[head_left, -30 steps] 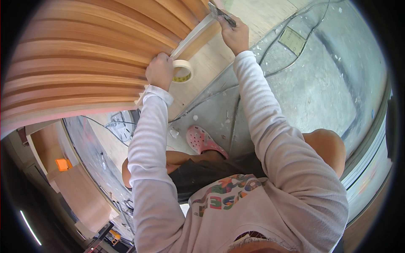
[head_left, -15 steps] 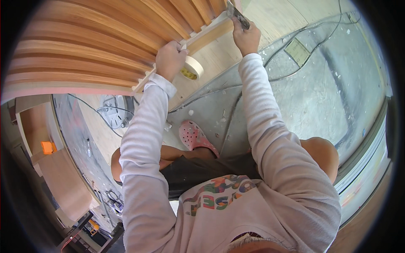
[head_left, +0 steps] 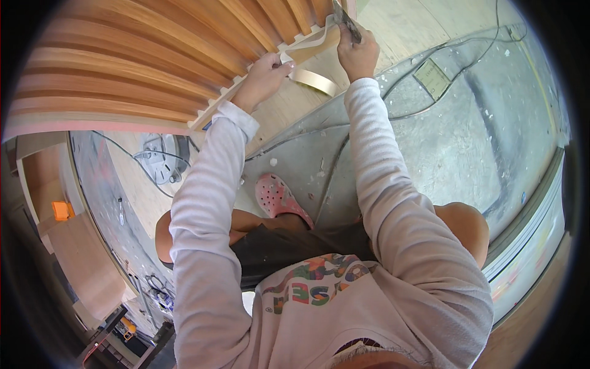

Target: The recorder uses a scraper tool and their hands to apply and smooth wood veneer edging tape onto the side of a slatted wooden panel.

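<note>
My left hand is closed at the end edge of a ridged wooden slat panel. It grips a roll of masking tape, which hangs toward the right. A pale strip of tape curves from near the left hand toward the panel's far corner and stands partly away from the edge. By that corner, my right hand is wrapped round a putty knife, its blade pointing up at the panel. The fingertips of the right hand are partly hidden.
Cables cross the paint-spotted grey floor, and a square plate is set in it. A grey power tool lies left of my arm. Farther left stands a wooden cabinet. My pink clog is below.
My left hand has moved right and up along the panel edge with the tape roll, which has turned. The strip between the hands is now slack and bowed. The right hand has hardly moved.
</note>
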The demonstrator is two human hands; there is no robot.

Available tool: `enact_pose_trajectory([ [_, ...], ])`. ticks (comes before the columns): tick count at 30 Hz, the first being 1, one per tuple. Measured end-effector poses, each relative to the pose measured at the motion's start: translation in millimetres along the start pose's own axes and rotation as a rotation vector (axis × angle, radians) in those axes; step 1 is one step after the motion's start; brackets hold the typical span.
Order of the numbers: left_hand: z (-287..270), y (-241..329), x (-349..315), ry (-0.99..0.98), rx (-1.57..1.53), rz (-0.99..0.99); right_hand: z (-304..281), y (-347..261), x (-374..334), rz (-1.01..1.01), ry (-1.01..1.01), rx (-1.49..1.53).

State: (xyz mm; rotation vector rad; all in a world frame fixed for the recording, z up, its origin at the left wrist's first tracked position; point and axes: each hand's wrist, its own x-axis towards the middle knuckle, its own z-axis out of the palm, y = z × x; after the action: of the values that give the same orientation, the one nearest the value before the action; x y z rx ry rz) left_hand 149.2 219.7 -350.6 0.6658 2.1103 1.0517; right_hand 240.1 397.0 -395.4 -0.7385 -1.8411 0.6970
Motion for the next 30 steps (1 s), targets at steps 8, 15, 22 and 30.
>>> enact_pose_trajectory([
  [8, 11, 11, -3, -0.064, -0.305, 0.018, 3, -5, 1, 0.025, -0.006, 0.036],
  [15, 8, 7, -6, -0.163, -0.158, -0.108, 4, -8, 4, -0.016, 0.046, 0.019],
  [22, -9, 31, -11, -0.526, -0.202, -0.299, 9, -1, 2, -0.029, 0.064, 0.025],
  [30, -47, 36, -29, -0.584, 0.105, -0.225, 8, -4, 7, -0.036, 0.029, -0.027],
])
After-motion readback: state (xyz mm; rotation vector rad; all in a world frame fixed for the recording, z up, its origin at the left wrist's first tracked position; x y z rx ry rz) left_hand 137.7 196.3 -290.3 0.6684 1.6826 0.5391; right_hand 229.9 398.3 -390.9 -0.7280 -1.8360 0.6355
